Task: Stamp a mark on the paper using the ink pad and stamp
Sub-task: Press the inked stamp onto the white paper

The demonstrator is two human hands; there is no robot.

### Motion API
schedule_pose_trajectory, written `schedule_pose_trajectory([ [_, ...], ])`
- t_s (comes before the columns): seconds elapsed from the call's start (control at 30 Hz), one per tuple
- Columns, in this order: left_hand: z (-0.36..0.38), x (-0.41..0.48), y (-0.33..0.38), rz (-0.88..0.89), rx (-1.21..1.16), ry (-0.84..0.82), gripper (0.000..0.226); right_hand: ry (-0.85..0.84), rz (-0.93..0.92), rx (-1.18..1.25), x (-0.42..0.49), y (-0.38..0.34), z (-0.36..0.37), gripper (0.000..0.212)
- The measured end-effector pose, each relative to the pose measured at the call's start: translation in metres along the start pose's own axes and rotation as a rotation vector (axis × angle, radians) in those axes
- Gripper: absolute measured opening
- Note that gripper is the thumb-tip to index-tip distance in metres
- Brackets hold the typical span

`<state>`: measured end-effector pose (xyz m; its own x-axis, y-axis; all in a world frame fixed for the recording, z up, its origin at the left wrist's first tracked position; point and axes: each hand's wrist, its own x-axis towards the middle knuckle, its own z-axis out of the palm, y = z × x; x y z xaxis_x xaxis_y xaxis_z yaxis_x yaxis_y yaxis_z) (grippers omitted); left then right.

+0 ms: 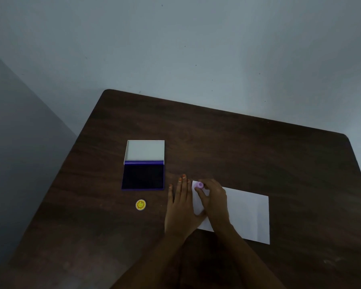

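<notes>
Lilac stamp sits on the paper's ten-o'clock corner, pinched in your right hand; its face is hidden. Your left hand lies flat, fingers spread, on the paper's edge. At nine o'clock: open ink pad; yellow cap.

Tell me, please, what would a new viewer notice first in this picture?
First, the two hands at the white paper: the right hand presses a small purple stamp onto its far left corner, while the left hand lies flat on the paper's left edge. Left of them, the open ink pad shows its dark ink, with a small yellow round cap nearer.
</notes>
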<state>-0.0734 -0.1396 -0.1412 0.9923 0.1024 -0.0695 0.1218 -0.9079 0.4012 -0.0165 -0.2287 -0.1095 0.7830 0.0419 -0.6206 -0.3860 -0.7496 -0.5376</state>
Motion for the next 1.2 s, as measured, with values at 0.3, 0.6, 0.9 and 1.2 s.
schedule_pose_trajectory([
  [0.3, 0.002, 0.001, -0.002, 0.003, -0.026, -0.064, 0.098, 0.109, -0.088, 0.152, -0.007, -0.005, 0.000, 0.081],
  [0.6, 0.000, 0.001, -0.001, 0.003, 0.006, -0.055, 0.100, 0.115, -0.237, 0.034, -0.017, -0.002, 0.000, 0.085],
  [0.9, 0.001, 0.001, 0.000, -0.006, 0.002, -0.087, 0.101, 0.012, -0.045, -0.038, -0.005, 0.003, 0.003, 0.061],
  [1.2, 0.007, 0.001, -0.003, -0.035, -0.036, -0.067, 0.103, 0.252, -0.052, 0.170, -0.008, -0.006, -0.006, 0.045],
])
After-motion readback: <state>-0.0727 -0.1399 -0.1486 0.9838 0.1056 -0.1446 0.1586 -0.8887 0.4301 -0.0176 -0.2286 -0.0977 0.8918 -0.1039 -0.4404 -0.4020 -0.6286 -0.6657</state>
